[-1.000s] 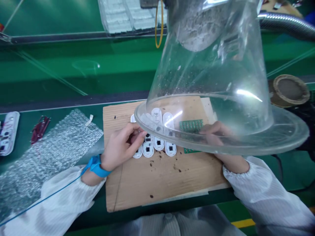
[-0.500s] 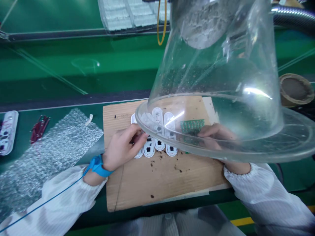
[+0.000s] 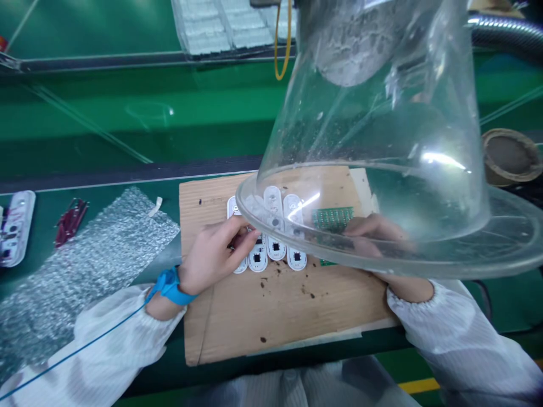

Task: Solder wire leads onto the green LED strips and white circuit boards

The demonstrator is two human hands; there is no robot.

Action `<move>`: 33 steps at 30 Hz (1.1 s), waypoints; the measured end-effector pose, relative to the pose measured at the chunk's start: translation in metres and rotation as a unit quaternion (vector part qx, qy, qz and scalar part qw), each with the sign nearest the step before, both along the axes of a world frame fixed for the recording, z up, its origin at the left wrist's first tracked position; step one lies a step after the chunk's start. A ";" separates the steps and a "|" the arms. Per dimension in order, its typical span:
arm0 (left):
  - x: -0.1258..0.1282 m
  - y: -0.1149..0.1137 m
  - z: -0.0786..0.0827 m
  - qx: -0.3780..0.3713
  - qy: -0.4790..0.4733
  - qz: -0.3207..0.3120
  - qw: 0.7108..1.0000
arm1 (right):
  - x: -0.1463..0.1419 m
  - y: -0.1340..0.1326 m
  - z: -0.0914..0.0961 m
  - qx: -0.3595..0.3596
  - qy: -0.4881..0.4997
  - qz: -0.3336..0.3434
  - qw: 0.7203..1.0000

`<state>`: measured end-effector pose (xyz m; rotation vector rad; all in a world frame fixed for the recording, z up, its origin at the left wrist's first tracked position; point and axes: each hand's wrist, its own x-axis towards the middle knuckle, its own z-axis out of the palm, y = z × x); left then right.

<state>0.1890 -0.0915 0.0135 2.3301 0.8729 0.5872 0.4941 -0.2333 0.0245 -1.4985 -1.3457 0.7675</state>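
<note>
White casings (image 3: 276, 247) side by side toward far edge of cardboard (image 3: 237, 328). My left hand (image 3: 212, 247) over leftmost ones, fingers curled; cannot tell whether grip clamps anything. My right hand (image 3: 375, 229), through clear hood (image 3: 382, 141), at green board (image 3: 333, 217); cannot tell grip either.

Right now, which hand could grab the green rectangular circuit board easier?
Probably the right hand: its fingertips are near that green board, while the left hand is at the white oblong cases.

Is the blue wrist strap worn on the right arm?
No, the blue wrist strap circles the wrist just behind the left hand.
</note>
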 end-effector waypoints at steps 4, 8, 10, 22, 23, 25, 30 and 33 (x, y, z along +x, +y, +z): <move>0.000 0.000 -0.001 0.010 -0.031 0.009 0.999 | 0.006 0.000 -0.007 0.017 0.004 -0.004 1.000; -0.005 0.004 0.003 0.041 -0.069 0.046 0.996 | 0.012 0.001 -0.017 0.075 0.046 -0.040 0.995; -0.008 0.009 0.005 0.044 -0.074 0.076 0.993 | 0.007 0.001 -0.017 0.077 0.070 -0.048 0.993; -0.001 0.015 0.002 0.048 -0.059 0.071 0.995 | -0.031 0.007 0.002 0.089 -0.147 -0.039 0.984; -0.001 0.015 0.002 0.050 -0.055 0.073 0.995 | -0.031 0.008 0.001 0.087 -0.149 -0.037 0.984; 0.000 0.015 0.002 0.053 -0.042 0.077 0.995 | -0.031 0.009 0.001 0.079 -0.144 -0.040 0.986; 0.000 0.017 0.002 0.058 -0.017 0.081 0.995 | -0.029 0.006 0.000 0.050 -0.126 -0.021 0.991; 0.000 0.017 0.002 0.052 -0.018 0.081 0.995 | -0.027 0.004 -0.001 0.062 -0.136 -0.020 0.989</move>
